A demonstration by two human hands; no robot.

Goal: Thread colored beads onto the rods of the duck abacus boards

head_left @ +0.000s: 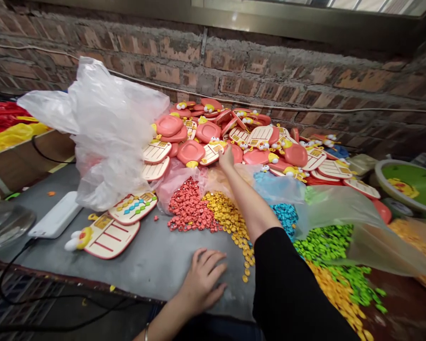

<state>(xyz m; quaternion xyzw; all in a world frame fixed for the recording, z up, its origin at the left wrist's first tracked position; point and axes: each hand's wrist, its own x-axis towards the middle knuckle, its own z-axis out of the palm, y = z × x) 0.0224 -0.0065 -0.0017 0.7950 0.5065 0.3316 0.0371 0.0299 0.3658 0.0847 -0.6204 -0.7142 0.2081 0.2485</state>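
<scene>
My right hand reaches to the front of a big pile of toys and closes on the edge of a cream toy board with a yellow duck head on top. Its fingertips are partly hidden by the hand itself. On the grey table my left hand lies with fingers stretched out and nothing in it. Left of it, one toy board with empty slots lies face up. Partly over that one rests another board fitted with rows of coloured pieces.
Loose red beads, yellow beads, blue beads and green beads spill from plastic bags. A crumpled clear bag, a white power bank with a cable and a glass bowl stand left. A brick wall closes the back.
</scene>
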